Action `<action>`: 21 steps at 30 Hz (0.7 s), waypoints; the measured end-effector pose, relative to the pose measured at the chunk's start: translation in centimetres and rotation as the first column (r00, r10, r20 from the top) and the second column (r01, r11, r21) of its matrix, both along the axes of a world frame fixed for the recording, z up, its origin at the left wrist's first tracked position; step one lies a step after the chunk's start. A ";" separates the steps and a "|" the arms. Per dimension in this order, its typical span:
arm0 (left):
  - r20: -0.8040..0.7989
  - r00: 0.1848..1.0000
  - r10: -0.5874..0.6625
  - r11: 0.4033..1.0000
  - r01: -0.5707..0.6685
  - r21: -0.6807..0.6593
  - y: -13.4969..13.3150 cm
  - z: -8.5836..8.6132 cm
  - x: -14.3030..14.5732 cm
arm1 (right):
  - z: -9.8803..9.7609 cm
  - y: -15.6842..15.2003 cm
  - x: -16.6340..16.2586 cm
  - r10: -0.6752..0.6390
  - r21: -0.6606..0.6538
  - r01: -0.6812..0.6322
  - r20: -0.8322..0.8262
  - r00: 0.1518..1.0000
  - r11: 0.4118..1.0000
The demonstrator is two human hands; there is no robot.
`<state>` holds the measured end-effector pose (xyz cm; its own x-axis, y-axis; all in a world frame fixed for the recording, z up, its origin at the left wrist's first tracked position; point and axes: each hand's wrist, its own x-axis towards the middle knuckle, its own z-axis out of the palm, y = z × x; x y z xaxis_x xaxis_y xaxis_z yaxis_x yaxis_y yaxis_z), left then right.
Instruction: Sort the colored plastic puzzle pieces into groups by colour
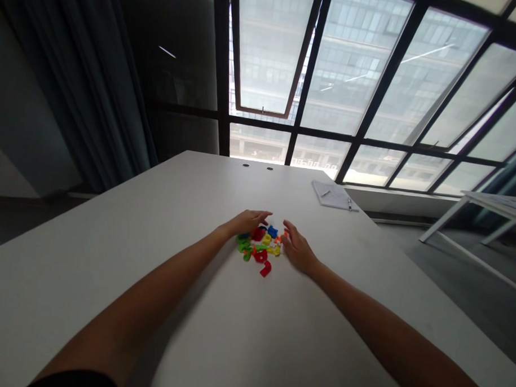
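A loose heap of small coloured plastic pieces lies on the white table (219,339). Among them are green pieces (244,245), yellow pieces (274,250), a blue piece (272,232) and red pieces (261,255). One red piece (265,269) sits a little apart on the near side. My left hand (249,221) arches over the heap's far left edge, fingers apart. Along its right edge is my right hand (297,247), fingers spread, beside orange and white bits. Both hands look free of any held piece; their palms are partly hidden.
Toward the table's far right edge lies a sheaf of paper (332,195) with pens on it. Two dark round grommets (258,167) are set in the far tabletop. Large windows (271,53) stand behind, a dark curtain (88,86) at left, another white table (494,204) at right.
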<state>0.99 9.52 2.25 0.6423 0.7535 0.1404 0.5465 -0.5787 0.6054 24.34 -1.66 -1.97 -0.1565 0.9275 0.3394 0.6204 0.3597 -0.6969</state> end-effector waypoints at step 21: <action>-0.175 0.984 -0.042 0.794 0.139 0.592 -14.4 -0.6 -0.4 | -0.5 0.7 0.4 -0.096 0.038 0.103 -0.144 0.985 0.994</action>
